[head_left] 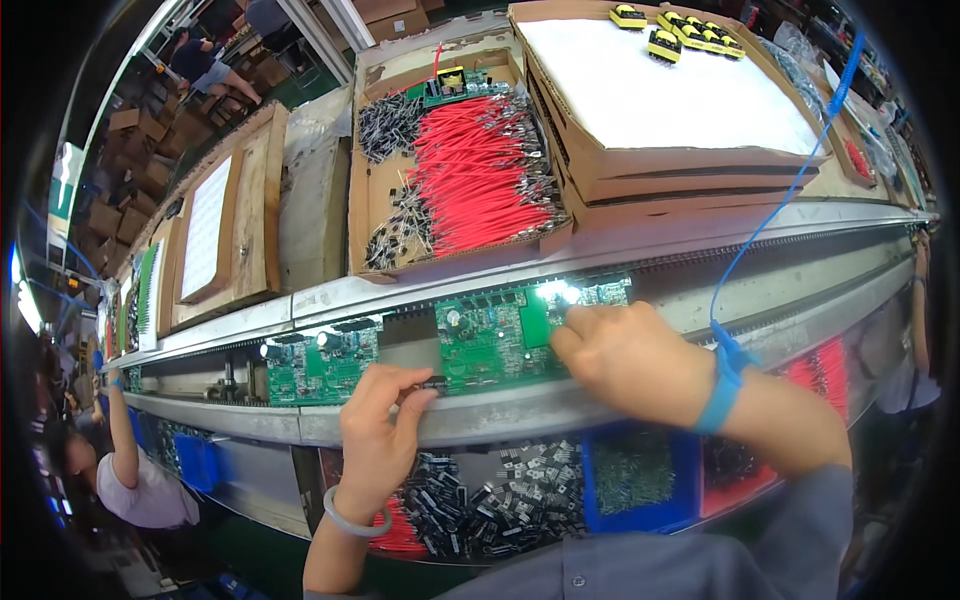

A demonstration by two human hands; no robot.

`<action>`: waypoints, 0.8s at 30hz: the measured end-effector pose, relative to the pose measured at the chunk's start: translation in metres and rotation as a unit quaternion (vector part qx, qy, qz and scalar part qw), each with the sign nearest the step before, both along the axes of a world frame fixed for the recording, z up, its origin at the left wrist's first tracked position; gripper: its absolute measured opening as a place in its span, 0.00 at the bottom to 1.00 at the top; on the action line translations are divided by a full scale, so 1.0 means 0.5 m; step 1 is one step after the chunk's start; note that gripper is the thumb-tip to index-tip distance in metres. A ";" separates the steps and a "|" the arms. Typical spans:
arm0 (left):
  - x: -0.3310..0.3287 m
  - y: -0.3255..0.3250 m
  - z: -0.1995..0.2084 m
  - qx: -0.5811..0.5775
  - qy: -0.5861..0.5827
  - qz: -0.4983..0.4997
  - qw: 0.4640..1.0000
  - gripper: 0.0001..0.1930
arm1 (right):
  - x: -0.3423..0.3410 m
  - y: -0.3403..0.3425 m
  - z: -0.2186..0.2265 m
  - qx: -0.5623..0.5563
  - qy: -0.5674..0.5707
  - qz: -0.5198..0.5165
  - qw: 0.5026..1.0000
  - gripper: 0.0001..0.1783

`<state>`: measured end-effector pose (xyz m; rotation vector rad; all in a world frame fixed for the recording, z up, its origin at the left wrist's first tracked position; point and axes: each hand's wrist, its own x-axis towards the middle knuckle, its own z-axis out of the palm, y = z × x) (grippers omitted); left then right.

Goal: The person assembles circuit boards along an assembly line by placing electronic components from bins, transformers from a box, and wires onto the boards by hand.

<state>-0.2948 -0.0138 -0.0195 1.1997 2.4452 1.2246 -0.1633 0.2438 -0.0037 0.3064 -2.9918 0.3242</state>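
Observation:
A long green circuit board (pixel 490 345), populated with small parts, lies along the metal conveyor rail in front of me. At its near edge, beside a rectangular cut-out, my left hand (pixel 383 425) pinches a small black component (pixel 432 383) between thumb and fingertips. My right hand (pixel 640 360) is over the board's right part with its fingers curled down. Whatever those fingers hold is hidden. A blue wrist strap (pixel 722 390) with a coiled cord circles my right wrist. Silver capacitors (pixel 328 341) stand on the board's left part.
Behind the rail, a cardboard box (pixel 400 265) holds red wires (pixel 475 175) and black components. Stacked cartons (pixel 660 165) carry yellow-black transformers (pixel 664 46). Below the rail are bins of black transistors (pixel 500 495) and a blue bin (pixel 640 515). Another person (pixel 140 490) is at the left.

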 end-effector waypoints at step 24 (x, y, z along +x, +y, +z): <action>0.000 0.058 0.000 -0.077 0.120 -0.037 0.989 0.07 | 0.003 -0.001 -0.017 -0.028 0.054 -0.009 0.998 0.04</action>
